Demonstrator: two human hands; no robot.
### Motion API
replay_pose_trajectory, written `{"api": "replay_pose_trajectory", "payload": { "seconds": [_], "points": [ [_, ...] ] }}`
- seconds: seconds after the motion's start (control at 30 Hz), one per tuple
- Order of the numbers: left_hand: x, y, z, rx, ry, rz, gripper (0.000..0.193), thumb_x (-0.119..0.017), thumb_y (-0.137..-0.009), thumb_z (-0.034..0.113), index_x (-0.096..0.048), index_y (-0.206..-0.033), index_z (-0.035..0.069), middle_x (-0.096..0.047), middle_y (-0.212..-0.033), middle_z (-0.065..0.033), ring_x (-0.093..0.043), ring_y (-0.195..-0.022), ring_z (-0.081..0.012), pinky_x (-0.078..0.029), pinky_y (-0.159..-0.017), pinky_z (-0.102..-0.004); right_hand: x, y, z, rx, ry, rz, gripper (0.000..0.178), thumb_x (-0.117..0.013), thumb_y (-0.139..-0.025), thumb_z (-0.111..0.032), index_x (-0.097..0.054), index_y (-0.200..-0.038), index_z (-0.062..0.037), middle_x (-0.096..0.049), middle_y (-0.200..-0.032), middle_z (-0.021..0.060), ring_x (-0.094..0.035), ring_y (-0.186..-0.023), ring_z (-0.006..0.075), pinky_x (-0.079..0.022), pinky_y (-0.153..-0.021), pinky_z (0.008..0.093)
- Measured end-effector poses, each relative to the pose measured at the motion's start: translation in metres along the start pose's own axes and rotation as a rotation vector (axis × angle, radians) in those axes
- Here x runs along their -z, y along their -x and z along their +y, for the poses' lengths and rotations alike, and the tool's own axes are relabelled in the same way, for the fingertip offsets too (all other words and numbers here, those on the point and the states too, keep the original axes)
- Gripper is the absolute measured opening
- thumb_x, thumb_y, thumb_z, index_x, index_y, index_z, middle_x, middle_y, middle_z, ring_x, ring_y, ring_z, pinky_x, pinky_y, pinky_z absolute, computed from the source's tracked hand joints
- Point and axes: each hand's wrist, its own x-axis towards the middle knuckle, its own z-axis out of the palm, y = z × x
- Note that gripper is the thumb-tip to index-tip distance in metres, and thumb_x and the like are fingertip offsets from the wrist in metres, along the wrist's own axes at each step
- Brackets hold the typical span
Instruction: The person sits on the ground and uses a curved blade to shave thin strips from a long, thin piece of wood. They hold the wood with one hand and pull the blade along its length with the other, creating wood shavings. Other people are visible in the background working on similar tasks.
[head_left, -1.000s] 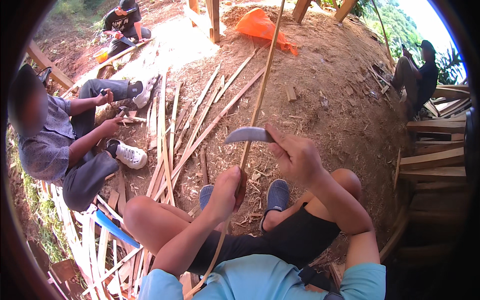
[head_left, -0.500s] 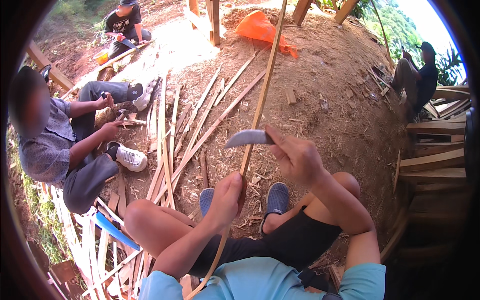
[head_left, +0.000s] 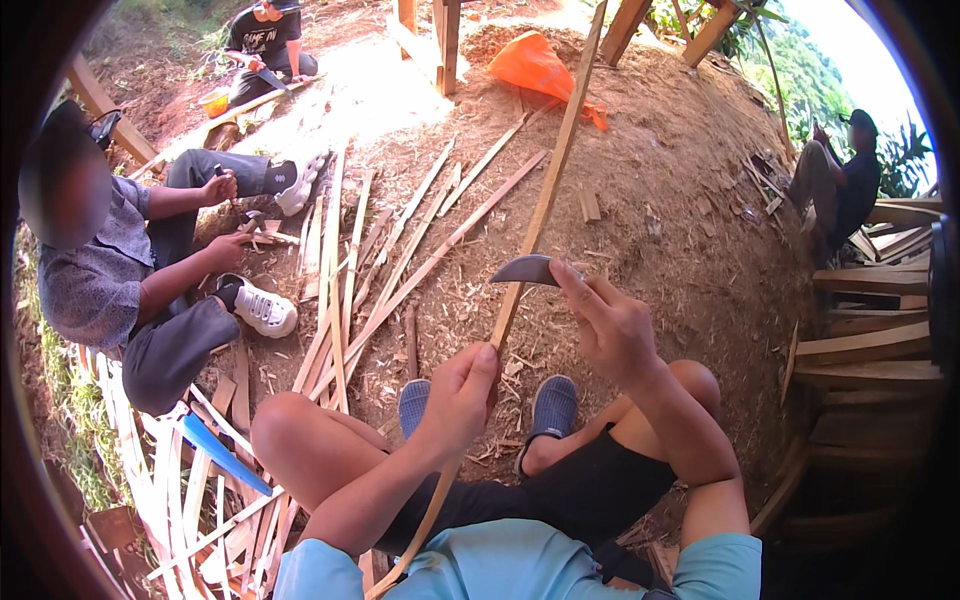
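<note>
My left hand (head_left: 462, 400) is closed around a long, narrow wooden strip (head_left: 557, 185). The strip slants up and away from my lap, its lower end curving down along my shirt. In my right hand (head_left: 618, 330) is a knife with a curved, sickle-like blade (head_left: 524, 269); the fingers hide its handle. The blade lies across the strip a little above my left hand, its tip pointing left. Whether the edge bites into the wood cannot be made out.
Many loose wooden strips (head_left: 385, 300) lie left of my feet. A seated co-worker (head_left: 100, 265) there holds a hammer (head_left: 253, 222). Another person handles a saw (head_left: 270, 76) farther back. An orange sheet (head_left: 535, 68) lies ahead; stacked planks (head_left: 865, 345) stand right.
The knife and my right hand have shifted slightly right and down. The strip's upper part leans a little more to the right. My left hand keeps its grip.
</note>
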Motion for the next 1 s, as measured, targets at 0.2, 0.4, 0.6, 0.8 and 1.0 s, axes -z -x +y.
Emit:
{"api": "replay_pose_trajectory", "payload": {
  "seconds": [0.2,0.4,0.6,0.8,1.0],
  "points": [
    [0.006,0.002,0.006,0.021,0.034,-0.006,0.038,-0.038,-0.103,0.037,-0.044,-0.076,0.01,-0.039,-0.052,0.0044,-0.037,-0.04,-0.0048,-0.028,-0.036,-0.021,-0.002,0.0,-0.006,0.055,0.028,-0.001,0.053,-0.057,-0.082,0.0,-0.055,-0.133,-0.0146,-0.061,-0.077,0.0101,-0.061,-0.058,0.0256,-0.049,-0.051,0.0363],
    [0.008,0.002,0.01,0.017,0.021,0.023,0.039,-0.038,-0.103,0.037,-0.044,-0.076,0.01,-0.038,-0.052,0.0045,-0.037,-0.041,-0.0046,-0.028,-0.037,-0.0208,-0.004,0.005,-0.014,0.023,0.015,-0.059,0.055,-0.057,-0.081,0.003,-0.056,-0.133,-0.0141,-0.056,-0.071,0.0094,-0.057,-0.054,0.0242,-0.047,-0.05,0.0358],
    [0.006,0.005,0.004,-0.053,-0.086,0.061,0.04,-0.037,-0.103,0.036,-0.044,-0.074,0.009,-0.04,-0.053,0.0041,-0.038,-0.043,-0.0043,-0.029,-0.039,-0.0218,-0.005,0.002,-0.013,-0.002,-0.06,-0.006,0.054,-0.057,-0.082,0.003,-0.055,-0.133,-0.0139,-0.054,-0.068,0.0091,-0.056,-0.054,0.0238,-0.047,-0.05,0.0355],
    [-0.001,0.004,0.002,-0.087,-0.185,0.103,0.041,-0.038,-0.103,0.035,-0.046,-0.074,0.007,-0.041,-0.054,0.0041,-0.039,-0.048,-0.0043,-0.032,-0.043,-0.0238,0.0,-0.002,-0.001,-0.003,-0.054,0.046,0.055,-0.054,-0.084,0.003,-0.052,-0.137,-0.0128,-0.054,-0.067,0.01,-0.056,-0.053,0.0227,-0.046,-0.051,0.0352],
    [-0.011,0.014,-0.018,-0.131,-0.336,0.105,0.039,-0.04,-0.103,0.03,-0.048,-0.075,0.003,-0.042,-0.054,0.0026,-0.04,-0.052,-0.0072,-0.032,-0.047,-0.029,-0.001,-0.021,0.024,-0.059,-0.106,0.254,0.056,-0.055,-0.085,-0.001,-0.049,-0.138,-0.0169,-0.059,-0.071,0.0106,-0.056,-0.051,0.0253,-0.048,-0.049,0.0374]
  ]
}}
